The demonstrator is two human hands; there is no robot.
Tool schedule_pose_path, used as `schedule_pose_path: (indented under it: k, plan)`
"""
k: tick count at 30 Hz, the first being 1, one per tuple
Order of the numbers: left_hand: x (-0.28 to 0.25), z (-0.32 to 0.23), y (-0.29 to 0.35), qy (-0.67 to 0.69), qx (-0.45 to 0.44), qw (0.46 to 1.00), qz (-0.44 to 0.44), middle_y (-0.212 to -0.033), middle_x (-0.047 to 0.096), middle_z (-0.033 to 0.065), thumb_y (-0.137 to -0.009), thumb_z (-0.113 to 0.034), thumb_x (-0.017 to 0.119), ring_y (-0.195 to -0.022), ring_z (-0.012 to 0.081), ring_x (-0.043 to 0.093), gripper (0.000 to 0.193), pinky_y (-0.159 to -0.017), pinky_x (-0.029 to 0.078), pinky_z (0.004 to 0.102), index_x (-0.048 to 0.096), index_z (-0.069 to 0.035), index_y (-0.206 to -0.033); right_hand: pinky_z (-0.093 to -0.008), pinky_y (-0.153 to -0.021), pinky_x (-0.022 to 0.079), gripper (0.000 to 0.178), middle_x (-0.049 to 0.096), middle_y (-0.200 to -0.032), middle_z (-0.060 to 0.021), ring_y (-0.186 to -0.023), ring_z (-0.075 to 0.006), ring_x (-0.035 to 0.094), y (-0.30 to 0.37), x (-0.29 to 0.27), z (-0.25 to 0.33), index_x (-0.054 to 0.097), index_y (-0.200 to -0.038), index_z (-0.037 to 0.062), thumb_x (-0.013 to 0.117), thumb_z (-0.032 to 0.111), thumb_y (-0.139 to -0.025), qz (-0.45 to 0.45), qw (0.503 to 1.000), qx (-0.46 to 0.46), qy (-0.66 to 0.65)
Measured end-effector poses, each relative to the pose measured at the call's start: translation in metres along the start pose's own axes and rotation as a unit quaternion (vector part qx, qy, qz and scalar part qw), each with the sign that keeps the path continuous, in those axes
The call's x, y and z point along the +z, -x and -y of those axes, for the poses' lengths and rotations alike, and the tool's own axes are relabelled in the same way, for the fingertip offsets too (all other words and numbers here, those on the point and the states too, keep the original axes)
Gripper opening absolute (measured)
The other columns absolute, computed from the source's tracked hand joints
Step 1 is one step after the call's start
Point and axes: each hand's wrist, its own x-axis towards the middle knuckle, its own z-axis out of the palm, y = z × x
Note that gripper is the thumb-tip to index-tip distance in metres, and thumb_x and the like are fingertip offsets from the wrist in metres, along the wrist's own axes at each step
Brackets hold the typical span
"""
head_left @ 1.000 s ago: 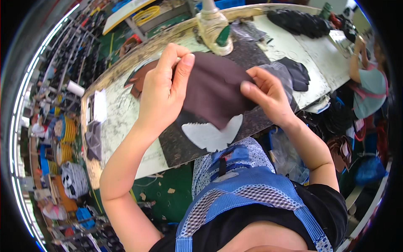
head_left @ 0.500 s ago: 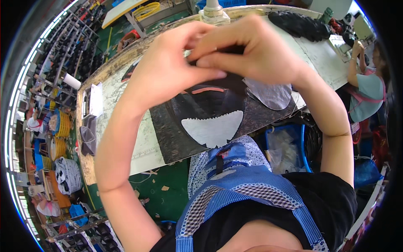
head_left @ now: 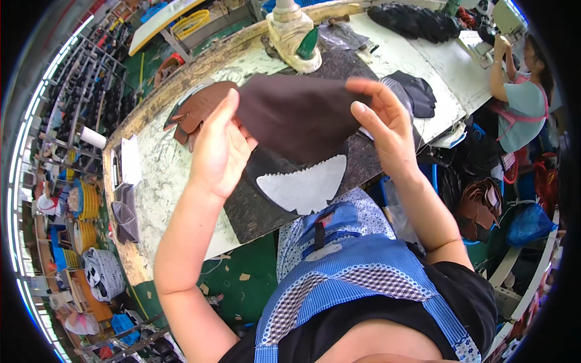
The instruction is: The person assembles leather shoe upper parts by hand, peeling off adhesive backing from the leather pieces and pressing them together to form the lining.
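A dark brown leather piece (head_left: 296, 112) is stretched between my two hands above the worktable. My left hand (head_left: 215, 151) grips its left edge, fingers tucked behind it. At the right edge, my right hand (head_left: 392, 130) pinches it between thumb and fingers. Just below it, near the table's front edge, a pale grey cut piece (head_left: 305, 186) with a jagged upper edge lies on a dark cutting mat (head_left: 248, 209). Part of the mat is hidden under the leather. Reddish-brown leather pieces (head_left: 209, 106) lie in a pile beyond my left hand.
A cream machine post (head_left: 290, 36) with a green part stands behind the leather. Black cut pieces (head_left: 411, 91) lie beyond my right hand. At the far right another person (head_left: 523, 97) works at a machine. A blue bin (head_left: 428, 175) sits below the table edge.
My hands have moved apart and lower, from close together up high. The brown leather is now spread out between them, and the machine post and reddish-brown pile have come into fuller view.
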Motion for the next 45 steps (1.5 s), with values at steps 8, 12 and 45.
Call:
schedule_pose_path:
  k: [8, 12, 45]
  plan:
    - [-0.023, 0.012, 0.027, -0.266, 0.296, 0.916, 0.056, -0.122, 0.064, 0.0152, -0.082, 0.008, 0.075, -0.104, 0.0176, 0.065, 0.08, -0.09, 0.053, 0.0302, 0.032, -0.004, -0.148, -0.0176, -0.058, 0.039, 0.034, 0.05, -0.09, 0.0021, -0.067, -0.0029, 0.046, -0.004, 0.015, 0.027, 0.07, -0.113, 0.0049, 0.077, 0.001, -0.08, 0.027, 0.906, -0.182, 0.381]
    - [-0.036, 0.007, 0.07, -0.382, 0.396, 0.834, 0.041, -0.127, 0.06, 0.0154, -0.072, 0.01, 0.081, -0.11, 0.0202, 0.063, 0.05, -0.065, 0.053, 0.0196, 0.066, 0.004, -0.119, -0.0181, -0.074, 0.045, 0.05, 0.056, -0.126, -0.0071, -0.1, -0.0081, 0.059, 0.028, 0.022, 0.068, 0.062, -0.127, -0.0042, 0.075, -0.008, -0.079, 0.095, 0.897, -0.162, 0.399]
    - [-0.058, 0.058, 0.025, -0.734, 0.328, 0.583, -0.118, -0.113, 0.061, 0.0097, -0.078, -0.004, 0.076, -0.096, 0.0261, 0.061, 0.022, -0.086, 0.05, 0.0381, 0.071, -0.004, -0.099, -0.0213, -0.066, 0.049, 0.049, 0.054, -0.123, -0.0089, -0.074, -0.0077, 0.053, 0.03, 0.004, -0.024, 0.062, -0.127, 0.0009, 0.075, 0.001, -0.08, 0.063, 0.915, -0.001, 0.397]
